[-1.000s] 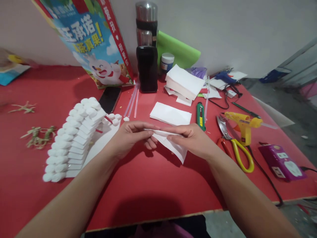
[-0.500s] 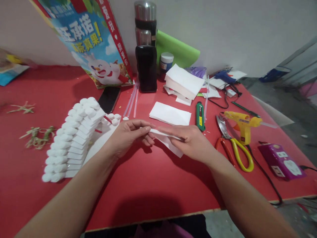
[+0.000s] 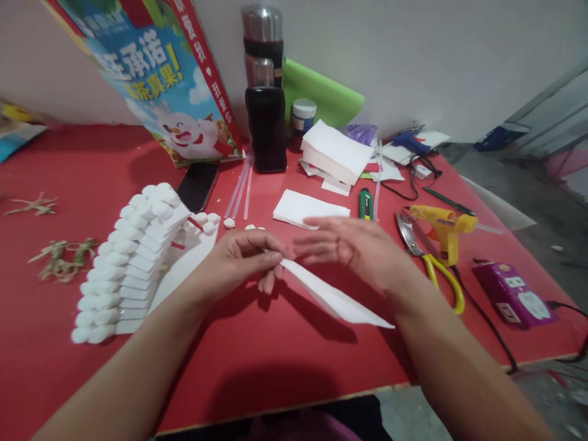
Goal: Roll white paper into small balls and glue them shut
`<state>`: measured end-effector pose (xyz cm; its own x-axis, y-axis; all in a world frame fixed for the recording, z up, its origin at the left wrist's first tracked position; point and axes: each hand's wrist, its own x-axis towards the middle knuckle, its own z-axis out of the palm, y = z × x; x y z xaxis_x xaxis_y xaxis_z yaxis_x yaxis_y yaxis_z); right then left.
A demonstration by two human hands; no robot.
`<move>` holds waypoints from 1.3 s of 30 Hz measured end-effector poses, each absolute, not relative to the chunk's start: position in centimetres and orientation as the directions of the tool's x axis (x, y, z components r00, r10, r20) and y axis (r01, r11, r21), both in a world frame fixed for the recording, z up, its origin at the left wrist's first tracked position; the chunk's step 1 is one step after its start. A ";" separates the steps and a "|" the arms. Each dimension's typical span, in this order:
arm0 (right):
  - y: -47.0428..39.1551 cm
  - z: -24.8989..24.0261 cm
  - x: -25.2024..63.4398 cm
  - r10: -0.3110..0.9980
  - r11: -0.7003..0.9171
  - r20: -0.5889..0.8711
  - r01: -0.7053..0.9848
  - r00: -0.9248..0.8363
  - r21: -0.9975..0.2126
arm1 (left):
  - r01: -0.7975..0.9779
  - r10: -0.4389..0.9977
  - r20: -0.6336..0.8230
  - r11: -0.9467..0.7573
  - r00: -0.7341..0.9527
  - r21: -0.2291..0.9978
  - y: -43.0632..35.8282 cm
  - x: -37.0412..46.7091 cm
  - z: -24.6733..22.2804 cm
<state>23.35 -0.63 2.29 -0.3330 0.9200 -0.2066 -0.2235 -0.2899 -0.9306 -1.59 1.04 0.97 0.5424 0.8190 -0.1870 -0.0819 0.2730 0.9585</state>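
Note:
Between thumb and fingers, my left hand (image 3: 248, 257) pinches one end of a white sheet of paper (image 3: 335, 297), which slants down to the right above the red table (image 3: 294, 373). The sheet looks folded or rolled at the pinched end and fans wider toward its far end. My right hand (image 3: 353, 248) hovers just above and to the right, fingers stretched out and slightly blurred, apart from the paper. Behind it lies a stack of white paper strips (image 3: 307, 205). To the left stands a curved white piece (image 3: 133, 263) built from folded paper with rounded white tips.
On the right are a green cutter (image 3: 365, 204), yellow-handled shears (image 3: 432, 263), a yellow glue gun (image 3: 443, 226) and a purple power box (image 3: 514, 294) with a cord. Farther back stand a propped phone (image 3: 266, 128), a steel bottle (image 3: 261, 27), a printed bag (image 3: 169, 86) and more paper (image 3: 337, 150).
My right hand has let go of the paper and lifted away with fingers extended. The sheet now swings out longer, down to the right, still pinched by my left hand.

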 end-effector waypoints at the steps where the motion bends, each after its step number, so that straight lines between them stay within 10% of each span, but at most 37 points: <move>1: -1.0 2.0 22.2 0.845 -0.386 -0.260 -0.196 -0.468 -0.901 | -0.055 0.802 -0.200 0.278 0.563 0.959 0.7 -1.3 0.9; 5: -1.9 1.4 19.8 0.618 -0.509 -0.337 -0.035 -0.710 -0.860 | 0.026 0.808 -0.192 0.214 0.557 0.976 0.3 -0.9 0.7; 11: -1.4 1.2 20.6 0.733 -0.389 -0.417 0.171 -0.538 -0.905 | 0.127 0.836 -0.193 0.149 0.513 0.981 1.0 -0.7 1.0; 20: -1.5 1.1 21.7 0.606 -0.653 -0.441 -0.097 -0.662 -0.751 | 0.218 0.860 0.114 -0.251 0.498 0.943 1.1 -0.8 1.1; 29: 0.1 -0.2 21.1 0.329 -0.870 -0.345 -0.141 -0.879 -0.472 | 0.302 0.454 0.655 -0.891 0.604 0.339 0.4 -0.7 0.1; 34: -0.8 0.7 20.9 0.640 -0.606 -0.465 -0.030 -0.612 -0.795 | 0.281 0.771 0.384 -0.570 0.508 0.772 0.4 -0.3 0.0; 39: -2.2 2.1 20.9 0.925 0.113 -0.089 0.491 -0.370 -0.864 | 0.115 0.840 -0.240 0.211 0.486 0.971 0.1 0.1 0.4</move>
